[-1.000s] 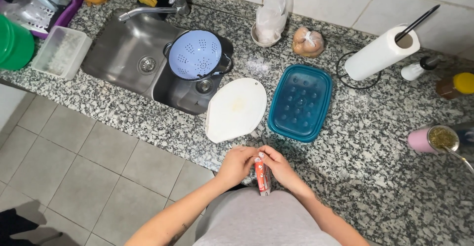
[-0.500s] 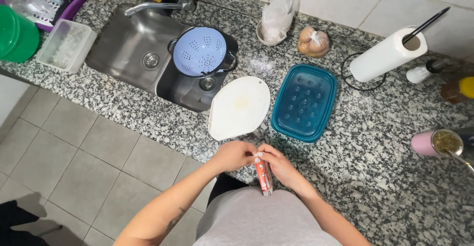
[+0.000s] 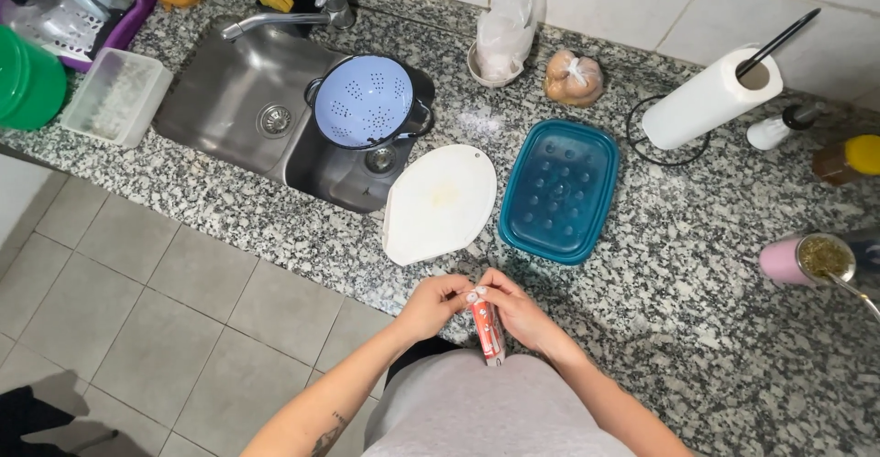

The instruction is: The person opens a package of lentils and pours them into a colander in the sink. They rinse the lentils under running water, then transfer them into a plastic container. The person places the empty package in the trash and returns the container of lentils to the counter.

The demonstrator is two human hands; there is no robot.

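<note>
My right hand (image 3: 524,315) grips a small orange and white packet (image 3: 487,329), held upright just over the counter's front edge. My left hand (image 3: 434,303) pinches the packet's top end with its fingertips. Both hands meet close to my body, below a white oval cutting board (image 3: 438,202) and a teal rectangular container lid (image 3: 559,189) that lie on the speckled granite counter (image 3: 697,264).
A steel sink (image 3: 247,99) holds a pale blue colander (image 3: 365,101) over a dark pot. A paper towel roll (image 3: 710,99) stands at the back right; a pink cup with green herb (image 3: 811,260) sits far right. A clear tub (image 3: 115,98) and green bowl (image 3: 26,86) are left.
The hands and packet stay together at the counter's edge; the left fingertips have shifted onto the packet's top. The view has drifted slightly.
</note>
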